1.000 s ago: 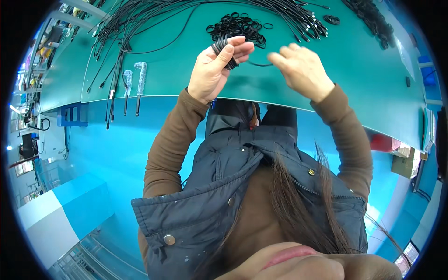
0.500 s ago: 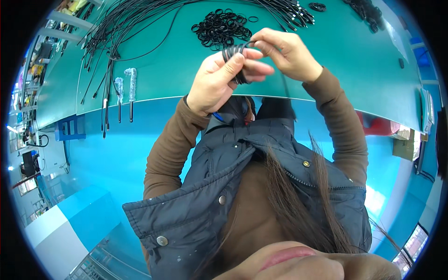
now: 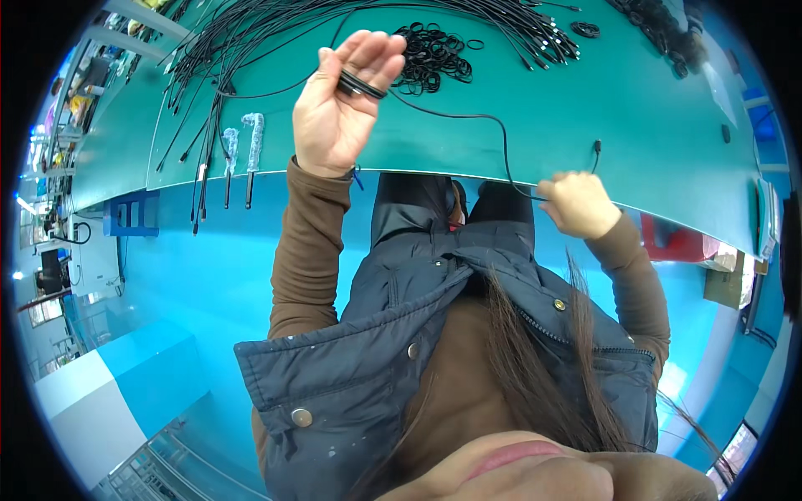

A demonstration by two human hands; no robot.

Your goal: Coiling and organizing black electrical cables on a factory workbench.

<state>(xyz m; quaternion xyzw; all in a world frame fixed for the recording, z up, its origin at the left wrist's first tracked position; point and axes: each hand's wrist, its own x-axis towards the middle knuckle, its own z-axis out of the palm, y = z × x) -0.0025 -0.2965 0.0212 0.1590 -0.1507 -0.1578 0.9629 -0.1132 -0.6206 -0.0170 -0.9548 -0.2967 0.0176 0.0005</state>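
Half-open left of the rings (image 3: 433,58), the left hand (image 3: 334,118) could lose its plug-ended cable (image 3: 361,85) — if the right hand (image 3: 581,204), clenching it, tugs.

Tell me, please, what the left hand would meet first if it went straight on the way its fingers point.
The left hand would probably meet the black cables on the table, though its height is unclear.

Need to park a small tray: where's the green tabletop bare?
Widest: right side of the tabletop, between the black cable's plug and the small dark piece. Smaller: front edge between left hand and right hand. Crowded: cable bundle far left through middle, ring pile, black heap far right.
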